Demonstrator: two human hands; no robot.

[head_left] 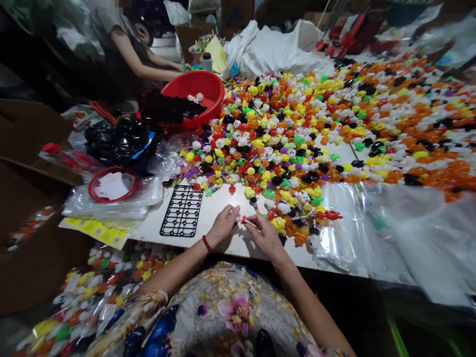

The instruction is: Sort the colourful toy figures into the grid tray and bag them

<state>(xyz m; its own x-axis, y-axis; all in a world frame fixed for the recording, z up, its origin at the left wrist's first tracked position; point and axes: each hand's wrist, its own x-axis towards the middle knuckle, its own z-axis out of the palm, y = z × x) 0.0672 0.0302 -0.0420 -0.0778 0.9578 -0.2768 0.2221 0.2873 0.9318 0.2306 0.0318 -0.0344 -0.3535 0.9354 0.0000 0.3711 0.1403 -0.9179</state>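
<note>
My left hand (223, 225) and my right hand (267, 237) meet over the front of the white table (217, 198). Between their fingertips is a small red-and-white plastic toy piece (243, 220), pinched from both sides; its exact shape is too small to make out. Left of my hands, a black plastic grid frame (181, 210) lies flat on the table. Just beyond my fingers spreads a big heap of small plastic toy figures (260, 144) in yellow, orange, white, green, black and red.
A red basin (213, 94) with black frames (167, 106) across it stands at the back left, near another person (137, 59). A red basket (113, 184) sits on clear bags at left. Plastic bags (338, 228) cover the right front edge. Bagged toys (89, 297) lie below left.
</note>
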